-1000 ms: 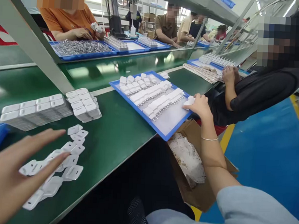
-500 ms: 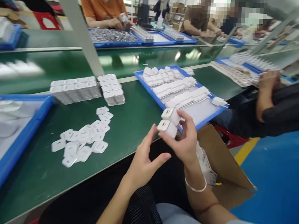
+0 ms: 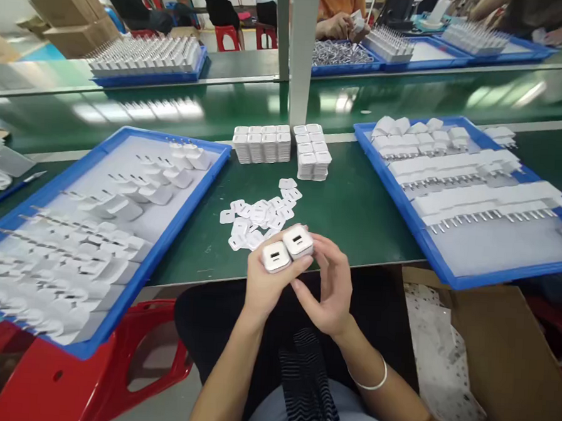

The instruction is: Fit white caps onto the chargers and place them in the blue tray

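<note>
Two white chargers (image 3: 288, 248), slot-faced and side by side, sit pinched between left hand (image 3: 262, 288) and right hand (image 3: 328, 288) fingers.

On my green desk (image 3: 356, 208) a blue tray (image 3: 131, 278) at my left holds rows of white plugs lying with prongs up. Another blue tray (image 3: 406, 204) at my right holds longer rows of white chargers (image 3: 471, 183). Between them, two stacks of white covers (image 3: 282, 144) stand near a grey post (image 3: 302, 48), with loose flat covers (image 3: 259, 219) scattered in front. A red stool (image 3: 88, 370) sits below the left tray; an open cardboard box (image 3: 499, 354) sits under the right. Across the belt, a person in orange (image 3: 341, 6) works beside more blue trays.
</note>
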`<state>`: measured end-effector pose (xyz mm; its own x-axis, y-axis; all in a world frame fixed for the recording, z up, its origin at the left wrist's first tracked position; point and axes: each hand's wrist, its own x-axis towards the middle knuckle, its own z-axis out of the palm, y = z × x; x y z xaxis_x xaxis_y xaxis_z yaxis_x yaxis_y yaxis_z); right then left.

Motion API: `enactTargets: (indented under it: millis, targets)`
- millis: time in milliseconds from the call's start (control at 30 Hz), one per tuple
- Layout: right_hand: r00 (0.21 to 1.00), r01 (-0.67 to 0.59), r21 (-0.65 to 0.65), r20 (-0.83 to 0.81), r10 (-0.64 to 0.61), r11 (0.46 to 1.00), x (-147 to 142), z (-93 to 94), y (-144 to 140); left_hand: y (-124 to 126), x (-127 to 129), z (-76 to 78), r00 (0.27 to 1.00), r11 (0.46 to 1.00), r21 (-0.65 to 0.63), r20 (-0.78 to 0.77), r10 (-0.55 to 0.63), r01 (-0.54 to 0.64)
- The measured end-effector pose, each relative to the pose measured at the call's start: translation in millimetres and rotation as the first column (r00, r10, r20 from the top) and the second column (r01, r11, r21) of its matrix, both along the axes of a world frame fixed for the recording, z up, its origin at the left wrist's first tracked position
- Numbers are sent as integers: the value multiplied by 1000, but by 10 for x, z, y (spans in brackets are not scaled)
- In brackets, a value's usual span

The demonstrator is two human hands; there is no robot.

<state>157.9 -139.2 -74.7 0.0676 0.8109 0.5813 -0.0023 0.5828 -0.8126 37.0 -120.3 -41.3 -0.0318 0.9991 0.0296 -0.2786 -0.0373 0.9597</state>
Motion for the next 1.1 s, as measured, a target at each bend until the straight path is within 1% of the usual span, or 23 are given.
enactTargets:
  millis: [67, 100, 133, 167, 200, 233, 300, 367, 433, 467, 533, 733, 867, 967, 1100]
  targets:
    - [993, -103, -34, 51, 105, 994, -25, 53, 10, -82, -219, 9, 993, 995, 29, -79, 93, -91]
    - [983, -154, -72, 87, 160, 985, -24, 91, 48, -137, -328, 14, 985, 991, 41, -111, 132, -129]
    - [970, -188, -126, 131, 205, 974, -20, 135, 110, -197, -430, 18, 979, 987, 45, -127, 159, -155]
    - [956, -194, -191, 183, 229, 962, -20, 184, 197, -262, -522, 19, 976, 984, 43, -129, 174, -170]
    - [942, -157, -254, 252, 222, 954, -30, 234, 305, -327, -599, 16, 976, 984, 38, -119, 180, -177]
    - [922, -82, -303, 338, 188, 950, -53, 283, 428, -389, -659, 9, 978, 983, 34, -105, 183, -180]
    - [845, 96, -336, 525, 102, 937, -145, 375, 693, -496, -731, -18, 979, 984, 31, -92, 180, -178]
    - [721, 207, -332, 688, 86, 920, -279, 447, 930, -567, -753, -58, 979, 985, 25, -108, 172, -170]
    - [589, 246, -334, 797, 133, 910, -409, 488, 1100, -604, -749, -97, 980, 987, 5, -122, 159, -159]
    - [538, 246, -340, 827, 163, 908, -459, 495, 1156, -611, -745, -113, 980, 988, -6, -128, 153, -155]
    - [485, 226, -354, 849, 210, 908, -514, 486, 1221, -607, -741, -133, 982, 989, -21, -129, 139, -143]
    - [472, 194, -383, 843, 256, 903, -488, 446, 1245, -520, -762, -140, 987, 993, -55, -122, 100, -107]
    - [465, 147, -400, 835, 293, 905, -490, 496, 1242, -478, -761, -146, 989, 993, -60, -113, 98, -106]
    - [452, 118, -432, 825, 340, 894, -475, 546, 1231, -479, -755, -160, 989, 992, -55, -98, 110, -116]
    - [408, 113, -478, 822, 398, 871, -449, 594, 1267, -498, -749, -169, 989, 991, -59, -91, 113, -119]
